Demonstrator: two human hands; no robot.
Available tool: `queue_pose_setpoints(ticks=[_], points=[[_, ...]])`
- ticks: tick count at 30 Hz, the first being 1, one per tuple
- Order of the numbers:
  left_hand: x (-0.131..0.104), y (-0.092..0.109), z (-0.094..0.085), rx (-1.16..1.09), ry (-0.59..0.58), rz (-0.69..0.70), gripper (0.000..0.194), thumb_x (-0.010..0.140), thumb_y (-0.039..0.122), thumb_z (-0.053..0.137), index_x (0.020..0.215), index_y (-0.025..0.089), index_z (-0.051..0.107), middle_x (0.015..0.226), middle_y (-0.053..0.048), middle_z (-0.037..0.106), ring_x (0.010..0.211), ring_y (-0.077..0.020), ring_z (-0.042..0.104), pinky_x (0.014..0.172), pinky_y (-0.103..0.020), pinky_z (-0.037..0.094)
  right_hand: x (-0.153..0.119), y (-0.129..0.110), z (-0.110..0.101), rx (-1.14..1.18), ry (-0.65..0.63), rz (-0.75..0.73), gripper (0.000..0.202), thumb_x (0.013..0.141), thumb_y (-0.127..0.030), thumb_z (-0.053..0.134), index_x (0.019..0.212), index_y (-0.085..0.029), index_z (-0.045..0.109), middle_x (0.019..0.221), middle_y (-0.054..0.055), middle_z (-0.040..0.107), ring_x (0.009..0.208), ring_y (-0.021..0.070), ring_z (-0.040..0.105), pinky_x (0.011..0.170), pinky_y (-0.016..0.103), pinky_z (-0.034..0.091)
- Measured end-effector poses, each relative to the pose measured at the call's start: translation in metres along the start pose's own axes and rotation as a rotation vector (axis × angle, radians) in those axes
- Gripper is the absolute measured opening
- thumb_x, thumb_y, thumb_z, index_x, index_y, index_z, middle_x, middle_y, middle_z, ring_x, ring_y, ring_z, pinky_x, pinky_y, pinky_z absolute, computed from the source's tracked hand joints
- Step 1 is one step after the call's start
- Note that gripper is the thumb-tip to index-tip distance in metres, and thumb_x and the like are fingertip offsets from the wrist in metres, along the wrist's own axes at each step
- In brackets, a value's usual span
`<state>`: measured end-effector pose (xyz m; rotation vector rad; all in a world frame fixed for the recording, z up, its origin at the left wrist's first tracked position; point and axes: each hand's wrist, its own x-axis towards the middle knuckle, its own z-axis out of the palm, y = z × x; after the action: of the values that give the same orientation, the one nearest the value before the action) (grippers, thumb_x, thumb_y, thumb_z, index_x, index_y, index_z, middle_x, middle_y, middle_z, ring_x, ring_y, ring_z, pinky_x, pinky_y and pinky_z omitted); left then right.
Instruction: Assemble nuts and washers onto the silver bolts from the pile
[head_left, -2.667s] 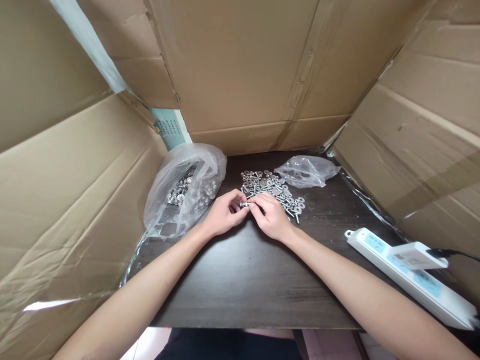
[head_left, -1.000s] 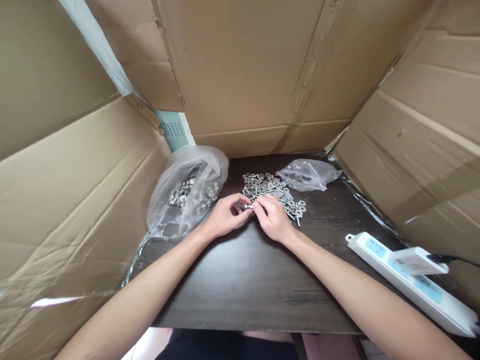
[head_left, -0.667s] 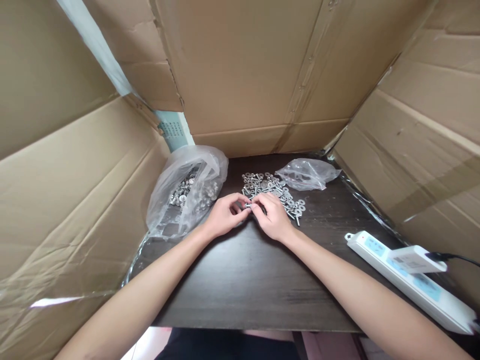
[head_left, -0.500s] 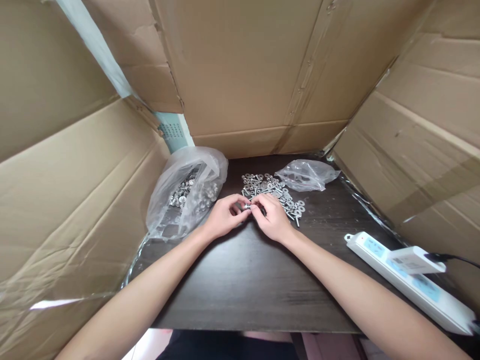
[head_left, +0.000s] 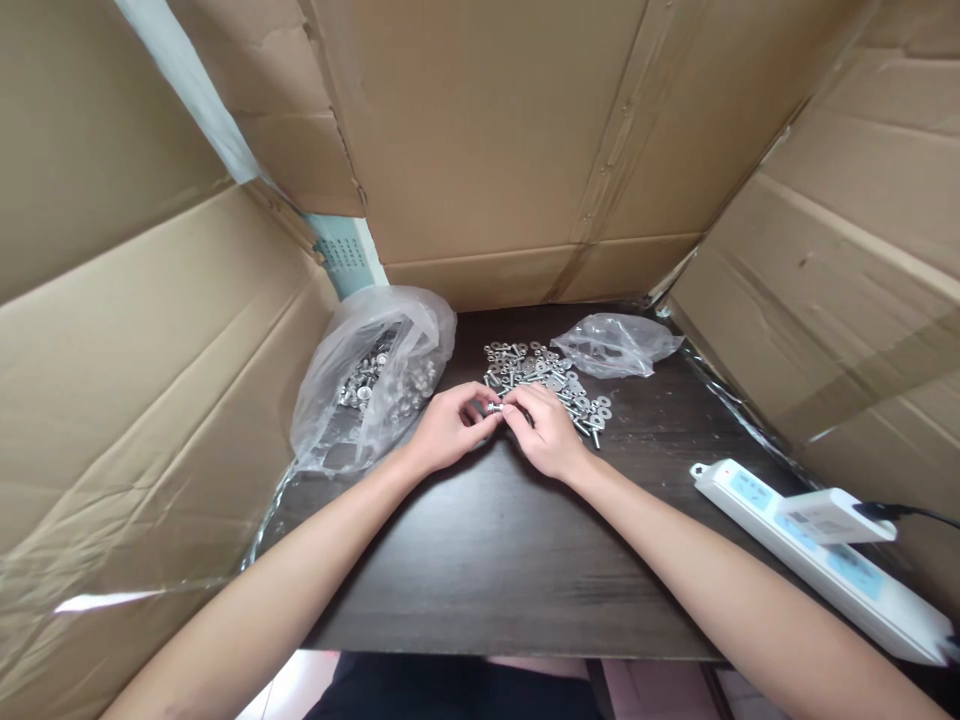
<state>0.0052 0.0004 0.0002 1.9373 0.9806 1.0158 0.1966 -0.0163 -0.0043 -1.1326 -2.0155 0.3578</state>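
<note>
Between the fingertips of my left hand (head_left: 466, 425) and right hand (head_left: 541, 428) is a small silver metal bolt-like piece (head_left: 495, 407), pinched from both ends above the middle of the dark brown wooden worktop (head_left: 480, 560). Its exact parts are too small and covered to tell. I judge it light, stiff and hard to break, though smooth metal could slip; the two ends look the surest hold, with thumb against forefinger.

Just beyond my right fingers lies a loose heap of silver bolts, nuts and washers (head_left: 517, 362), so sideways room there is tight. Toward the left edge, a cloudy plastic bag of metal parts (head_left: 319, 405) sits near my left wrist. The most room for moving is between my forearms, toward the near edge; brown cardboard panels (head_left: 487, 150) close off the back edge.
</note>
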Motion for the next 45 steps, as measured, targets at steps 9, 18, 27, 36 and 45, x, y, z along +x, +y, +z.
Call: queue_pose_setpoints(ticks=[9, 18, 27, 36, 45], points=[[0.0001, -0.0007, 0.0002, -0.003, -0.008, -0.001, 0.02, 0.086, 0.03, 0.072, 0.1, 0.016, 0.07, 0.087, -0.002, 0.07, 0.065, -0.0098, 0.063, 0.059, -0.02, 0.051, 0.0001, 0.0004, 0.0017, -0.03, 0.006, -0.01, 0.026, 0.102, -0.025, 0.045, 0.079, -0.023, 0.056, 0.078, 0.004, 0.065, 0.079, 0.0228, 0.056, 0.079, 0.039, 0.041], [-0.0002, 0.0002, -0.0006, 0.014, -0.019, 0.008, 0.02, 0.088, 0.032, 0.071, 0.1, 0.017, 0.069, 0.087, -0.002, 0.07, 0.066, -0.0103, 0.063, 0.06, -0.02, 0.051, 0.0001, -0.0004, 0.0, 0.005, -0.016, 0.01, 0.024, 0.101, -0.024, 0.045, 0.08, -0.023, 0.057, 0.081, 0.005, 0.066, 0.082, 0.0234, 0.056, 0.079, 0.039, 0.039], [0.0002, 0.0014, 0.0, -0.014, -0.02, -0.001, 0.018, 0.087, 0.03, 0.071, 0.098, 0.016, 0.067, 0.086, -0.001, 0.071, 0.064, -0.0096, 0.063, 0.059, -0.019, 0.051, -0.0002, -0.0019, -0.0011, -0.005, -0.023, 0.01, 0.017, 0.097, -0.023, 0.05, 0.081, -0.023, 0.057, 0.081, 0.004, 0.067, 0.082, 0.0237, 0.057, 0.08, 0.04, 0.041], [0.0009, 0.0011, -0.0001, -0.016, -0.027, -0.016, 0.021, 0.085, 0.029, 0.071, 0.102, 0.016, 0.068, 0.087, -0.002, 0.069, 0.063, -0.0093, 0.064, 0.059, -0.019, 0.052, 0.0003, -0.0017, -0.0008, -0.048, -0.032, 0.006, 0.026, 0.102, -0.025, 0.045, 0.078, -0.024, 0.054, 0.077, 0.004, 0.064, 0.08, 0.0229, 0.055, 0.079, 0.039, 0.041], [0.0003, 0.0032, -0.0001, -0.023, -0.027, -0.009, 0.019, 0.085, 0.028, 0.071, 0.1, 0.016, 0.067, 0.088, -0.002, 0.07, 0.064, -0.0093, 0.063, 0.059, -0.019, 0.051, 0.0004, -0.0013, 0.0002, -0.042, -0.031, 0.005, 0.028, 0.104, -0.026, 0.044, 0.078, -0.023, 0.054, 0.078, 0.004, 0.064, 0.08, 0.0225, 0.055, 0.079, 0.039, 0.04]])
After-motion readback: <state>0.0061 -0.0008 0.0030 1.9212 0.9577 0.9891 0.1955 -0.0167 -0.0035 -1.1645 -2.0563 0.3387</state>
